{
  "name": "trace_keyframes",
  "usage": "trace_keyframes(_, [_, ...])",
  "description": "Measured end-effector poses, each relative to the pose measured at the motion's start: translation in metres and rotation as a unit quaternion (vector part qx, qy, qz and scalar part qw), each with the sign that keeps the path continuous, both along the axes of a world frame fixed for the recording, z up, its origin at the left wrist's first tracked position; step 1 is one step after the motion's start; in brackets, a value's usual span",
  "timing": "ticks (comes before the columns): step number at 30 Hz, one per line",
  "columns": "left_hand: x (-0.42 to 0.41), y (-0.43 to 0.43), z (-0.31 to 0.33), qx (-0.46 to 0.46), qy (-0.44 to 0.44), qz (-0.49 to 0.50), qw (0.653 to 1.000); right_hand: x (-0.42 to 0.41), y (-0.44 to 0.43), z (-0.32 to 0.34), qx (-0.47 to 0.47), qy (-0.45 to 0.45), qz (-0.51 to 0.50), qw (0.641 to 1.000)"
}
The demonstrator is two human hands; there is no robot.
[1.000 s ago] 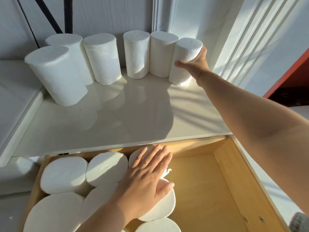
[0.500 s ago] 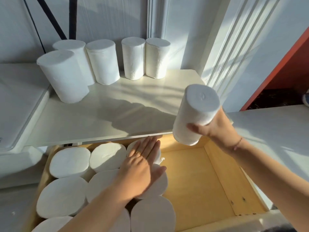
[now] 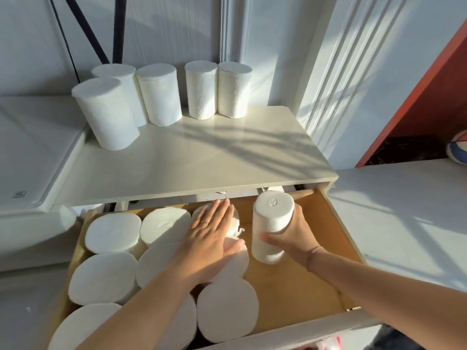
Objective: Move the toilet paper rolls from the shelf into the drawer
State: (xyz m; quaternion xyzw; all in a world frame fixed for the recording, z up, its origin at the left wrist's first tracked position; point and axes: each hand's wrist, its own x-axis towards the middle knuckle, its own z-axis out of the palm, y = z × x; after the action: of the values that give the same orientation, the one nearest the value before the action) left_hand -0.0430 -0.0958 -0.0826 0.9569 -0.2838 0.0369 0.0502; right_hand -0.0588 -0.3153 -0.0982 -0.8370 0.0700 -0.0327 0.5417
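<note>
My right hand [image 3: 294, 234] grips a white toilet paper roll [image 3: 271, 223] upright, low inside the open wooden drawer [image 3: 336, 238], over its bare right half. My left hand [image 3: 211, 237] lies flat, fingers together, on top of the rolls packed in the drawer's left half [image 3: 112, 232]. Several more rolls stand upright at the back of the white shelf [image 3: 197, 157]: three at the left [image 3: 106, 114] and a pair in the middle [image 3: 218, 89].
A white surface [image 3: 30, 147] adjoins the shelf on the left. A white counter [image 3: 404, 210] lies to the right, with an orange-red panel [image 3: 417, 92] and a ball [image 3: 458, 151] beyond it. White wall mouldings rise behind the shelf.
My right hand took the rightmost roll off the shelf, carried it forward and lowered it into the drawer. My left hand stayed flat on the packed rolls.
</note>
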Motion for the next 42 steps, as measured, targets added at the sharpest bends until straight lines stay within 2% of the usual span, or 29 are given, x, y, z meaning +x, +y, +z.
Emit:
trace_keyframes(4, [0.001, -0.002, -0.001, -0.002, -0.001, 0.000, 1.000, -0.004, 0.002, -0.013, -0.089, 0.052, -0.010, 0.995])
trace_keyframes(7, [-0.001, -0.002, -0.004, 0.001, -0.008, -0.001, 1.000, -0.007, -0.003, -0.015, -0.090, 0.125, -0.003, 0.988])
trace_keyframes(11, [-0.001, -0.002, -0.007, -0.014, -0.005, -0.005, 1.000, -0.007, -0.007, 0.000, 0.064, 0.253, 0.026, 0.965])
trace_keyframes(15, [0.001, 0.000, -0.006, -0.004, 0.024, -0.009, 1.000, 0.008, -0.013, 0.028, 0.223, 0.302, -0.008, 0.927])
trace_keyframes(19, [-0.001, 0.000, -0.005, -0.008, 0.011, -0.013, 1.000, 0.012, -0.001, 0.031, 0.258, 0.329, -0.054, 0.907])
trace_keyframes(23, [0.001, 0.000, -0.011, -0.011, 0.015, -0.009, 1.000, 0.014, 0.023, 0.025, 0.326, 0.318, -0.130, 0.881])
trace_keyframes(26, [0.005, 0.002, -0.022, 0.023, 0.009, -0.002, 1.000, 0.015, 0.030, 0.025, 0.333, 0.316, -0.151, 0.876])
trace_keyframes(27, [0.005, 0.003, -0.022, 0.023, 0.007, 0.000, 1.000, 0.014, 0.030, 0.025, 0.298, 0.320, -0.145, 0.888])
trace_keyframes(28, [0.003, 0.003, -0.021, 0.018, 0.005, -0.001, 1.000, 0.012, 0.027, 0.023, 0.213, 0.319, -0.137, 0.914])
trace_keyframes(30, [-0.001, 0.006, -0.016, -0.003, -0.008, -0.002, 1.000, 0.010, 0.018, 0.021, -0.007, 0.240, -0.129, 0.962])
trace_keyframes(31, [-0.002, 0.010, -0.014, -0.012, -0.024, 0.002, 1.000, 0.010, 0.015, 0.022, -0.068, 0.163, -0.132, 0.975])
trace_keyframes(33, [-0.002, 0.023, -0.008, -0.027, -0.050, 0.024, 0.998, 0.010, 0.019, 0.032, -0.101, 0.022, -0.122, 0.987])
trace_keyframes(36, [0.004, 0.056, -0.004, -0.032, -0.072, 0.056, 0.995, 0.020, 0.043, 0.050, -0.136, -0.114, -0.069, 0.982])
trace_keyframes(39, [0.009, 0.093, -0.004, -0.004, -0.073, 0.083, 0.994, 0.041, 0.080, 0.067, -0.157, -0.187, -0.012, 0.970])
trace_keyframes(42, [0.013, 0.118, -0.003, -0.008, -0.057, 0.131, 0.990, 0.073, 0.123, 0.077, -0.147, -0.191, 0.042, 0.970])
